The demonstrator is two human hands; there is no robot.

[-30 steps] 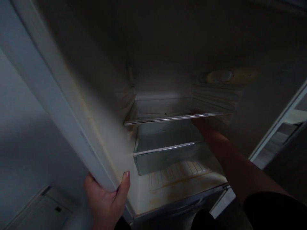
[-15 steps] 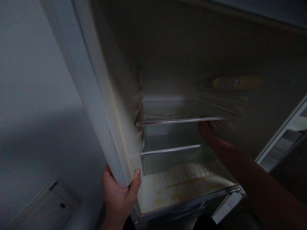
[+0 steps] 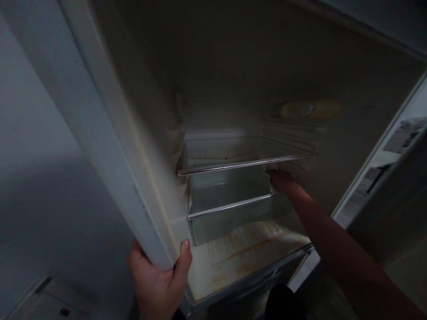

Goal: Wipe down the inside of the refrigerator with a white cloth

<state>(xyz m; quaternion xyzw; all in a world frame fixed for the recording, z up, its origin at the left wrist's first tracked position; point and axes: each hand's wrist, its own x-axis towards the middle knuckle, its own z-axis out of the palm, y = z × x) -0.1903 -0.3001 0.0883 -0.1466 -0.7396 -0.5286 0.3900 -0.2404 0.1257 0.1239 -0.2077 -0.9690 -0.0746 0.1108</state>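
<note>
An open refrigerator point(image 3: 220, 146) fills the view, its inside dim and stained. My left hand point(image 3: 160, 280) is wrapped round the lower part of its left side edge point(image 3: 140, 209), thumb on the inner face. Deep inside at the right, my right hand point(image 3: 282, 181) reaches under the upper glass shelf point(image 3: 245, 164), beside the right inner wall. Its fingers are bent against a pale, cloth-like piece point(image 3: 272, 189), mostly covered by the hand. A clear drawer with a pale front rim point(image 3: 230, 206) sits just below that hand.
Yellow-brown stains mark the ribbed refrigerator floor point(image 3: 243, 255). A yellowed lamp cover point(image 3: 310, 109) sticks out from the right inner wall. A pale wall point(image 3: 50, 178) stands on the left. A dark knee point(image 3: 285, 302) shows at the bottom.
The view has shifted, moving the refrigerator's inside leftward. My right hand has come a little forward from below the shelf and shows more. The left hand keeps its hold on the side edge.
</note>
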